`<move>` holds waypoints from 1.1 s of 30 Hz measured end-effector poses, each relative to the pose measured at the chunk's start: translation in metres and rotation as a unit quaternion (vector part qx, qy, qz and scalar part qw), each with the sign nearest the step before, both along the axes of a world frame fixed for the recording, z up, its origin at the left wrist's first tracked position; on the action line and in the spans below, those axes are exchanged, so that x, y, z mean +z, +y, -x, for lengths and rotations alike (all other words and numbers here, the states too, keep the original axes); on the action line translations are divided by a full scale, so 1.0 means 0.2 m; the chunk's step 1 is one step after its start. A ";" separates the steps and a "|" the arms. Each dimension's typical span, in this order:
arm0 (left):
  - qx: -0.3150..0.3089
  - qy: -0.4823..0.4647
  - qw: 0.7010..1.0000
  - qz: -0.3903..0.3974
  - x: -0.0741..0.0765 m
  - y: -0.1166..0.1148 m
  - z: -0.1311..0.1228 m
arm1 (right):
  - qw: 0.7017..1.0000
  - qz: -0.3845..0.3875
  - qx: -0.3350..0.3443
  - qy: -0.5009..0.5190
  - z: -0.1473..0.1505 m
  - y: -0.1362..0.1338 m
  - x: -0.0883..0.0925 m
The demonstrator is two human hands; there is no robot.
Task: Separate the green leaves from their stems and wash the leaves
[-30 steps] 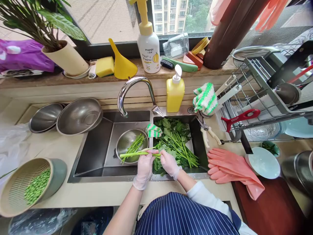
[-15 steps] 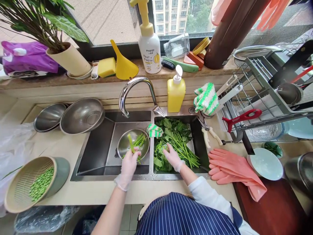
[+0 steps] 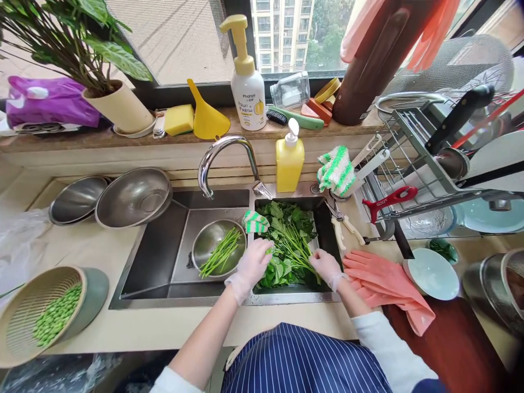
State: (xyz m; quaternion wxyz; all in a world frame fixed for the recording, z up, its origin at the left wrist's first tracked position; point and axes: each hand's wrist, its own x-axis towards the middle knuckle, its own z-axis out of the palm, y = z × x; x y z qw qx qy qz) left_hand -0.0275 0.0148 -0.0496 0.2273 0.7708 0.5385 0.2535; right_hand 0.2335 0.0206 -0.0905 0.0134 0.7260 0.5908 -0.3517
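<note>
Both my hands wear thin clear gloves. My left hand (image 3: 254, 265) reaches over the divider to the left edge of the leafy greens (image 3: 282, 267), fingers extended and slightly bent; I see nothing held in it. My right hand (image 3: 327, 266) pinches the cut ends of the long green stems (image 3: 301, 248) at the right of the pile. The greens fill much of the right sink basin (image 3: 327, 218). In the left basin (image 3: 164, 234) stands a steel bowl (image 3: 199, 248) with a bunch of trimmed stems (image 3: 222, 252). A green-and-white striped cloth (image 3: 255, 222) lies on the divider.
The faucet (image 3: 229, 143) arches over the left basin. Peas sit in a colander (image 3: 16, 311) at left, with steel bowls (image 3: 135, 199) behind. At right are scissors (image 3: 346, 226), pink rubber gloves (image 3: 385, 278), a white bowl (image 3: 432, 273) and a dish rack (image 3: 429, 164).
My left hand has left the steel bowl and moved right to the greens; the stems it held now lie in the bowl. My right hand has shifted right and grasped stem ends.
</note>
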 end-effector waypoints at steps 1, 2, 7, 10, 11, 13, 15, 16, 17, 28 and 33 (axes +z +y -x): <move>-0.034 -0.005 0.999 -0.016 0.04 0.04 -0.07 | 1.000 -0.019 0.000 0.024 0.00 0.01 0.08; -0.075 -0.002 0.997 -0.030 0.09 0.09 -0.13 | 0.998 -0.039 0.008 0.045 0.00 0.03 0.17; -0.266 0.048 0.962 -0.045 0.28 0.28 -0.32 | 0.983 -0.096 0.083 0.130 0.05 0.09 0.62; -0.236 0.019 0.971 -0.001 0.34 0.31 -0.34 | 0.953 -0.053 0.066 0.290 0.04 0.12 0.71; -0.198 -0.006 0.980 0.019 0.34 0.30 -0.33 | 0.932 -0.028 0.051 0.357 0.03 0.13 0.71; -0.102 -0.078 0.989 0.071 0.36 0.27 -0.31 | 0.883 0.006 0.001 0.469 0.01 0.14 0.65; -0.005 -0.169 0.976 0.137 0.38 0.24 -0.29 | 0.854 -0.011 -0.069 0.516 0.00 0.14 0.58; 0.037 -0.213 0.962 0.168 0.39 0.22 -0.28 | 0.850 -0.032 -0.100 0.517 0.01 0.14 0.55; 0.070 -0.252 0.945 0.196 0.40 0.21 -0.27 | 0.851 -0.054 -0.120 0.508 0.02 0.13 0.52; 0.170 -0.405 0.874 0.206 0.48 0.10 -0.18 | 0.900 -0.130 0.071 0.409 0.19 0.08 0.39; 0.207 -0.408 0.854 0.247 0.43 0.09 -0.17 | 0.919 -0.110 0.118 0.359 0.26 0.08 0.39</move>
